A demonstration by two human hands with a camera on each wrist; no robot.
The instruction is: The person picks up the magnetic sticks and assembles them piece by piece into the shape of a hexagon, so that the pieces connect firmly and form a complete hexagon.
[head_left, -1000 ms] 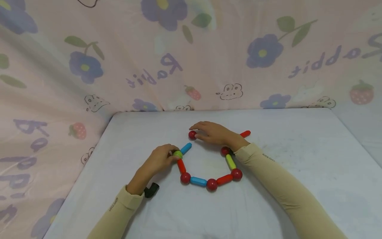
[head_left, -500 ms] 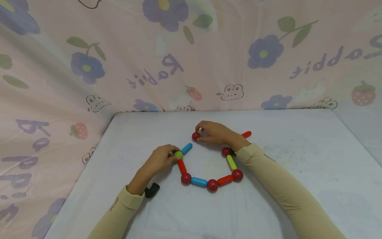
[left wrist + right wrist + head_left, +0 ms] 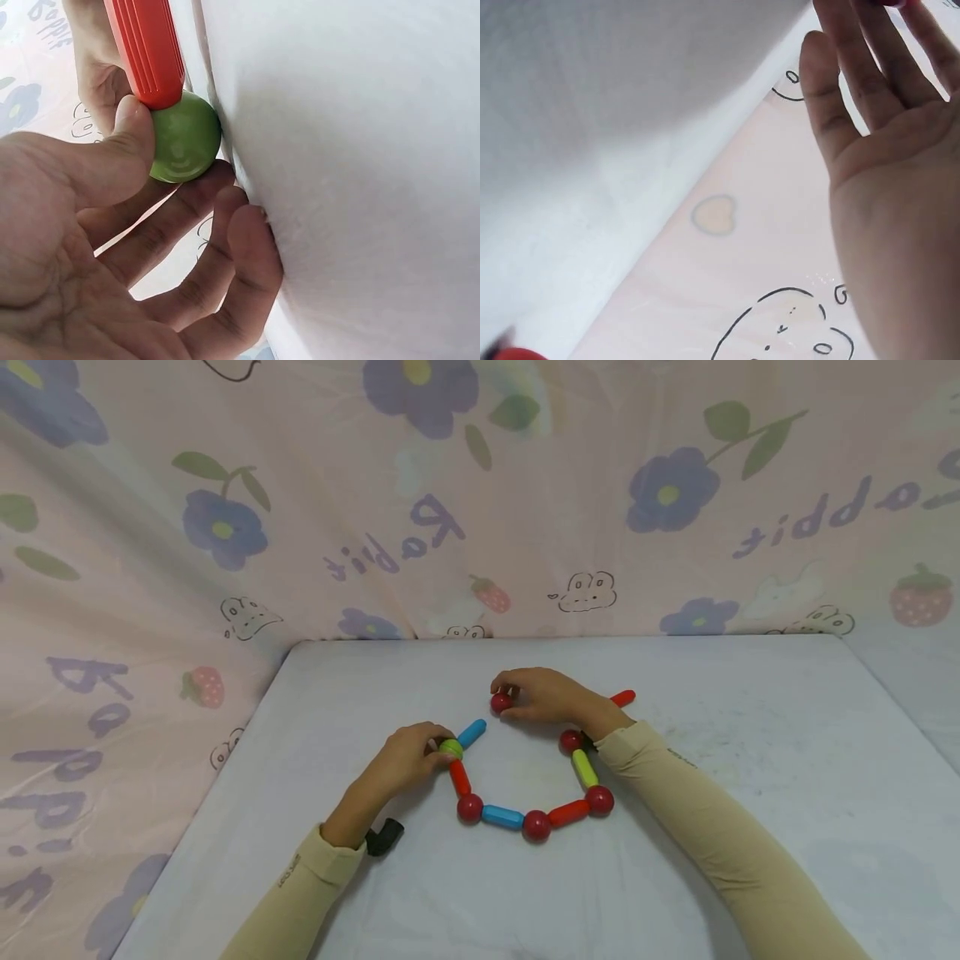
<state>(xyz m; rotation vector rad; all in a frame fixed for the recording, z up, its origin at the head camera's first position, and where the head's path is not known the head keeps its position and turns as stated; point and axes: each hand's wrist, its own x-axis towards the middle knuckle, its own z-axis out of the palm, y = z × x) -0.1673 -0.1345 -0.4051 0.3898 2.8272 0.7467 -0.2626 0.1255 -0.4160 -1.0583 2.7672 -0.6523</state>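
My left hand point(image 3: 405, 762) pinches a green ball point(image 3: 186, 139) between thumb and fingers, low over the white table. A blue rod point(image 3: 472, 732) reaches from that ball toward the upper right, and a red rod point(image 3: 148, 49) joins its other side. Farther back, my right hand point(image 3: 551, 695) holds a loose red ball point(image 3: 500, 702) at its fingertips, a short gap from the blue rod's free end. From the red rod an open curve of red balls and coloured rods runs along the front, ending on the right in a red ball point(image 3: 571, 742) by my right wrist.
The curve includes a front red ball point(image 3: 536, 826), a second blue rod point(image 3: 502, 816) and a yellow-green rod point(image 3: 585, 768). Another red rod point(image 3: 623, 697) lies partly hidden behind my right wrist. A patterned cloth point(image 3: 525, 527) hangs behind the white table point(image 3: 750, 693).
My right fingers, stretched out over the red ball a second ago, have curled in around it, and the ball has shifted slightly right. My left hand keeps its hold on the green ball.
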